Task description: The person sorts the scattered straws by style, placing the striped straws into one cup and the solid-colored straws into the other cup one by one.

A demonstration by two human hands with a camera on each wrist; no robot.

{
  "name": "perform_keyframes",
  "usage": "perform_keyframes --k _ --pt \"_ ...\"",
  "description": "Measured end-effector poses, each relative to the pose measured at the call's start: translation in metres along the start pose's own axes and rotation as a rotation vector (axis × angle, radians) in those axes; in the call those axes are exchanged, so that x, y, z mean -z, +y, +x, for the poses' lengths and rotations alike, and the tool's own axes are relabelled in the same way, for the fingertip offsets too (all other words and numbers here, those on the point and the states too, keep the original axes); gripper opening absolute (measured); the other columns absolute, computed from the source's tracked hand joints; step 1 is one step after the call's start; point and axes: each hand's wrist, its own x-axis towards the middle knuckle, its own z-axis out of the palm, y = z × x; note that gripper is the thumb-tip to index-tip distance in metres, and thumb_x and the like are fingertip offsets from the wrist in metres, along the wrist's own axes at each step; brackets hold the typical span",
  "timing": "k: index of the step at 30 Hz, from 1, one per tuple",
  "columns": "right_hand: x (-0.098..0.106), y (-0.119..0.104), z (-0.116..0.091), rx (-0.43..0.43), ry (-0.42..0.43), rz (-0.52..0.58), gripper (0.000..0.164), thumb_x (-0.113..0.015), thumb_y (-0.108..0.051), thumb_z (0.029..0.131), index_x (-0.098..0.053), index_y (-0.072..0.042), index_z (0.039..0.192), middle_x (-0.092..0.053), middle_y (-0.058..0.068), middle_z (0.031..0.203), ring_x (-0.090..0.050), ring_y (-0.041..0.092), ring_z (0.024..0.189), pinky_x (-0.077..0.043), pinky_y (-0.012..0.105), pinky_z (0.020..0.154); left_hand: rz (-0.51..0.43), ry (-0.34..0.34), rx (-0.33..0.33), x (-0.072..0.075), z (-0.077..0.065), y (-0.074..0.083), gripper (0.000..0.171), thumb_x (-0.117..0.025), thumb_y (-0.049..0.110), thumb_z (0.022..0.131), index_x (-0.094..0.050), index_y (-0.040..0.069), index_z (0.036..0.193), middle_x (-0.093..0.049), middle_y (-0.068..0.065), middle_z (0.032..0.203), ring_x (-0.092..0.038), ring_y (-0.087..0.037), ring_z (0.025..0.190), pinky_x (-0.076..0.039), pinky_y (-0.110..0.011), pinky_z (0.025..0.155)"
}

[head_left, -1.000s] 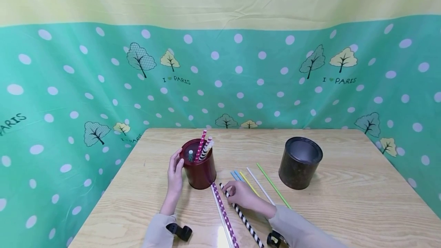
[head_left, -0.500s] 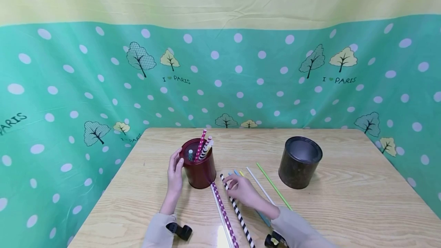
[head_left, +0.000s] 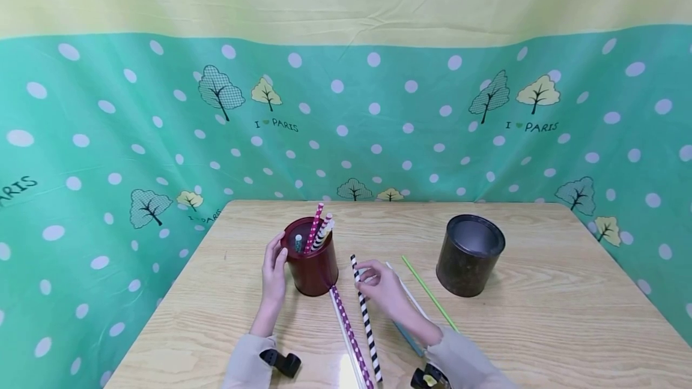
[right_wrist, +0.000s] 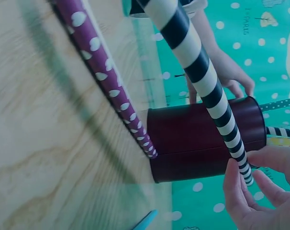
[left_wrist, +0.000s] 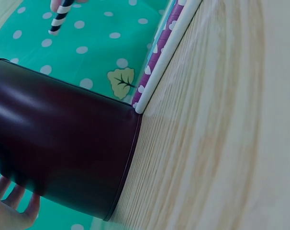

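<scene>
A green and yellow printed backdrop (head_left: 378,107) hangs behind a wood-grain table (head_left: 551,317). On the table stand two round cans, both upright: a dark red can (head_left: 315,272) on the left and a mottled black can (head_left: 464,269) well apart from it on the right. The person's left hand (head_left: 274,272) holds the red can, its fingers curled about the left side near the rim. The person's right hand (head_left: 384,287), between the two cans and nearer the red one, pinches a black-and-white striped straw (head_left: 366,320) between thumb and fingertips. The grip sits close to the straw's far end: a short tip juts past the fingers, while most of the length slopes down and back toward the person, left of the palm. That far end is raised off the table, just beside the red can. A purple straw with white hearts (head_left: 346,323) and a white straw (head_left: 340,318) lie side by side, their ends at the red can's foot. A green straw (head_left: 427,287) lies right of the gripping hand. A teal dotted straw (head_left: 298,244) stands inside the red can.
</scene>
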Motion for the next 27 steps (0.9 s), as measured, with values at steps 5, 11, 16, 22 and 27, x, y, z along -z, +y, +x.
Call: perform_keyframes --k 5,11,16,22,27 --pt "0.001 -0.008 0.0 -0.015 0.051 0.074 0.034 -0.062 0.003 0.074 -0.054 0.006 0.107 -0.057 0.013 0.083 -0.056 0.012 0.064 -0.05 0.031 0.057 0.004 0.005 0.008 -0.001 0.0 0.001 0.035 -0.04 0.009 0.092 -0.04 -0.005 0.125 -0.051 0.004 0.109 -0.046 -0.001 0.101 -0.037 -0.016 0.078" --pt "0.001 -0.012 0.003 -0.048 0.093 0.132 0.035 -0.062 0.002 0.074 -0.053 0.005 0.109 -0.058 0.014 0.085 -0.056 0.016 0.066 -0.05 0.037 0.059 0.003 0.008 0.023 -0.001 0.0 0.005 0.034 -0.039 0.004 0.092 -0.04 -0.007 0.124 -0.051 0.008 0.107 -0.047 0.001 0.099 -0.037 -0.016 0.076" --pt "0.0 -0.016 0.005 -0.04 0.124 0.167 0.036 -0.062 0.002 0.075 -0.053 0.004 0.109 -0.058 0.016 0.089 -0.057 0.018 0.069 -0.05 0.036 0.058 0.018 0.012 0.028 -0.004 -0.002 0.016 0.033 -0.037 0.0 0.091 -0.038 -0.01 0.123 -0.05 0.008 0.105 -0.046 0.002 0.097 -0.036 -0.016 0.076" --pt "0.001 -0.028 0.002 -0.039 0.152 0.198 0.039 -0.062 0.0 0.074 -0.052 0.001 0.112 -0.059 0.015 0.093 -0.057 0.013 0.07 -0.05 0.029 0.058 0.02 0.018 0.031 -0.008 -0.005 0.027 0.033 -0.036 0.0 0.091 -0.037 -0.012 0.123 -0.05 0.007 0.105 -0.046 0.003 0.096 -0.036 -0.016 0.076" --pt "0.003 -0.037 0.001 -0.02 0.177 0.239 0.041 -0.063 0.0 0.075 -0.05 0.002 0.114 -0.058 0.016 0.094 -0.057 0.013 0.07 -0.05 0.03 0.058 0.013 0.018 0.033 -0.008 -0.005 0.028 0.034 -0.037 0.0 0.091 -0.038 -0.011 0.123 -0.05 0.005 0.105 -0.047 0.002 0.096 -0.036 -0.017 0.076"
